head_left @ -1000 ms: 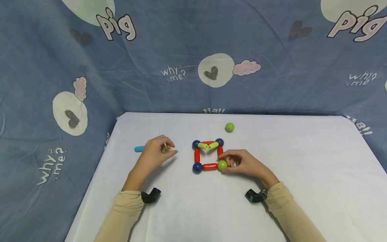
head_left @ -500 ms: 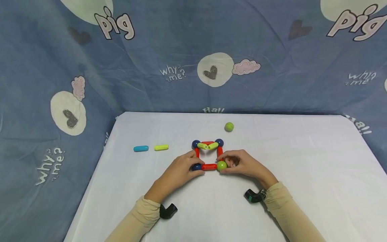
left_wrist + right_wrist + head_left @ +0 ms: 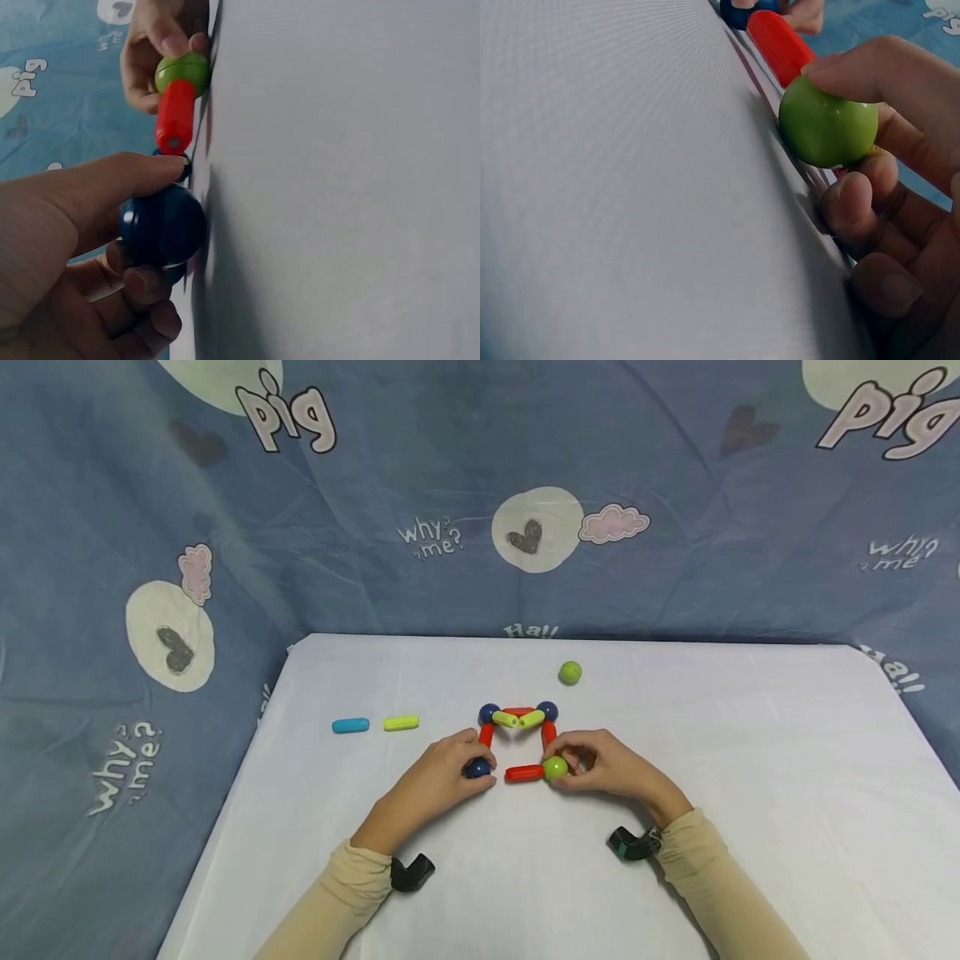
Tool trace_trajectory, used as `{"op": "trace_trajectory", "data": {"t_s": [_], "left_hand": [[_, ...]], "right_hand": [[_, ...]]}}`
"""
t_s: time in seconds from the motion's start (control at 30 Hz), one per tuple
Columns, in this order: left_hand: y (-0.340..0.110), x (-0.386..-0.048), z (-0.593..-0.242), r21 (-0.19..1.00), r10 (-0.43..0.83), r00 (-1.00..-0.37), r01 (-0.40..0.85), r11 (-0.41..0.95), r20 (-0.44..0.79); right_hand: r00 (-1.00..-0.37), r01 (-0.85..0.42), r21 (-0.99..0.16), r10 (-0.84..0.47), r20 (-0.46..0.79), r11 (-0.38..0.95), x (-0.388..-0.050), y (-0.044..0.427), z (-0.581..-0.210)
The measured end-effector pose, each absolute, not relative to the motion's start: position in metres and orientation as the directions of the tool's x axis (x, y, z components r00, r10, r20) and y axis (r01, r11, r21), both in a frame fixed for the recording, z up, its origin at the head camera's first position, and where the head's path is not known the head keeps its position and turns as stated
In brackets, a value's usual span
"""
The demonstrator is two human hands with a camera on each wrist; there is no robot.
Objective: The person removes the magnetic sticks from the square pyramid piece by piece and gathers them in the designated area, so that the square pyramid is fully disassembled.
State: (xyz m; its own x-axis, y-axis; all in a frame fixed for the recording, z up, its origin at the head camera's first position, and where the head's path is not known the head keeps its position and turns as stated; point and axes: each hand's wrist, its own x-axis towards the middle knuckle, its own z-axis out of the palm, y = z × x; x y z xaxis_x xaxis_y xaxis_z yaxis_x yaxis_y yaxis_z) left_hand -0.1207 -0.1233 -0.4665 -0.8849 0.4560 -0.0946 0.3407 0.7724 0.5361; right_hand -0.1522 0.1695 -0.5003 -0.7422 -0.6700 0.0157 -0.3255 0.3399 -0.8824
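Note:
Between thumb and fingers, my left hand (image 3: 444,777) grips a dark blue ball (image 3: 163,225) at the near left corner of a frame of rods and balls. My right hand (image 3: 607,764) pinches a green ball (image 3: 826,124) at the near right corner. A red rod (image 3: 523,773) sticks out from the green ball toward the left, and a gap separates its free end from the blue ball. Two more blue balls, the far left ball (image 3: 489,713) and the far right ball (image 3: 547,711), form the back corners. Short yellow-green rods (image 3: 532,719) lean inward from both.
On the white table (image 3: 675,877), a blue rod (image 3: 350,725) and a yellow-green rod (image 3: 401,722) lie to the left. A loose green ball (image 3: 570,672) sits behind the frame. Patterned blue cloth (image 3: 420,460) hangs behind the table.
My left hand came from beside the loose rods to the near left blue ball. That ball has since shifted left, off the red rod's end. My right hand stayed at the green ball.

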Motion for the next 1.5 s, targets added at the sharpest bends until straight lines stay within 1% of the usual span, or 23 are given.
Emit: {"op": "trace_trajectory", "data": {"t_s": [0.4,0.67,0.77,0.93,1.03,1.1,1.17,1.27,1.33,1.4,1.5], "left_hand": [[-0.139,-0.125,-0.46,0.552,0.454,-0.88,0.312,0.773,-0.137],[-0.143,-0.127,-0.458,0.582,0.443,-0.887,0.292,0.759,-0.132],[-0.143,-0.127,-0.457,0.593,0.427,-0.896,0.28,0.755,-0.121],[-0.145,-0.127,-0.456,0.594,0.372,-0.92,0.233,0.77,-0.122],[-0.145,-0.127,-0.457,0.591,0.347,-0.928,0.207,0.78,-0.133],[-0.144,-0.128,-0.457,0.586,0.336,-0.931,0.193,0.787,-0.145],[-0.144,-0.128,-0.457,0.581,0.333,-0.93,0.187,0.792,-0.154],[-0.143,-0.128,-0.458,0.574,0.337,-0.927,0.188,0.797,-0.165],[-0.143,-0.128,-0.458,0.575,0.344,-0.923,0.19,0.796,-0.171],[-0.143,-0.128,-0.458,0.575,0.345,-0.923,0.191,0.795,-0.17],[-0.142,-0.128,-0.457,0.577,0.325,-0.933,0.182,0.796,-0.155]], "right_hand": [[-0.749,-0.32,-0.896,-0.662,0.041,0.307,-0.154,0.175,-0.499],[-0.809,-0.337,-0.859,-0.585,0.056,0.385,-0.157,0.184,-0.501],[-0.817,-0.338,-0.858,-0.573,0.064,0.387,-0.158,0.187,-0.5],[-0.801,-0.325,-0.868,-0.597,0.042,0.375,-0.159,0.189,-0.497],[-0.771,-0.289,-0.888,-0.637,-0.006,0.358,-0.159,0.192,-0.495],[-0.74,-0.264,-0.906,-0.672,-0.029,0.33,-0.16,0.194,-0.494],[-0.733,-0.246,-0.929,-0.68,-0.008,0.276,-0.16,0.197,-0.493],[-0.778,-0.281,-0.932,-0.624,0.081,0.23,-0.161,0.198,-0.491],[-0.818,-0.294,-0.919,-0.567,0.1,0.263,-0.161,0.198,-0.491],[-0.843,-0.281,-0.899,-0.534,0.064,0.336,-0.161,0.197,-0.49],[-0.856,-0.232,-0.877,-0.517,-0.022,0.42,-0.162,0.196,-0.491]]}}
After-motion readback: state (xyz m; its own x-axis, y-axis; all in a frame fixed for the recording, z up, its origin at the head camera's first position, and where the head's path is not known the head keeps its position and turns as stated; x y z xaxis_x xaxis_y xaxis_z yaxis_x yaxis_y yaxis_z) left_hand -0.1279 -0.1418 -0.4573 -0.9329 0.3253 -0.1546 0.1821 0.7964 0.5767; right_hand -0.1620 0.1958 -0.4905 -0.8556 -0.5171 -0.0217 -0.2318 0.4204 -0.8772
